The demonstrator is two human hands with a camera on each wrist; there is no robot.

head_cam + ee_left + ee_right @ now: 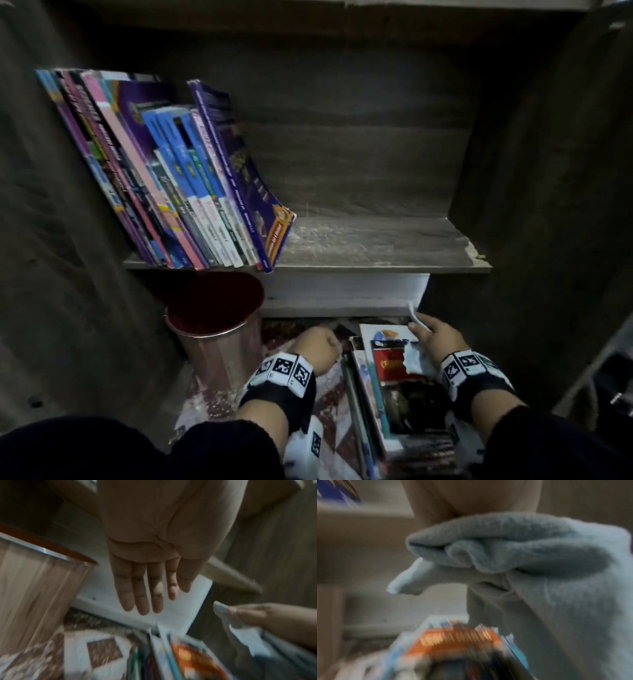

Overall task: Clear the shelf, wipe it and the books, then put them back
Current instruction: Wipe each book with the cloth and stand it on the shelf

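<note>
Grey-brown wooden shelf [376, 240], dusty, with leaning books [164, 178] at upper left of frame.
Floor pile of books [387, 380] at lower right is blurred; right hand [435, 337] grips a pale blue cloth [539, 561], left hand [150, 555] flat, fingers straight, holding nothing.

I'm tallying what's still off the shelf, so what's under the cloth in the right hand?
The pale cloth, held by the right hand, hangs over the top book of the floor stack, covering its upper right corner. Lower books show only as edges; their covers are hidden.
</note>
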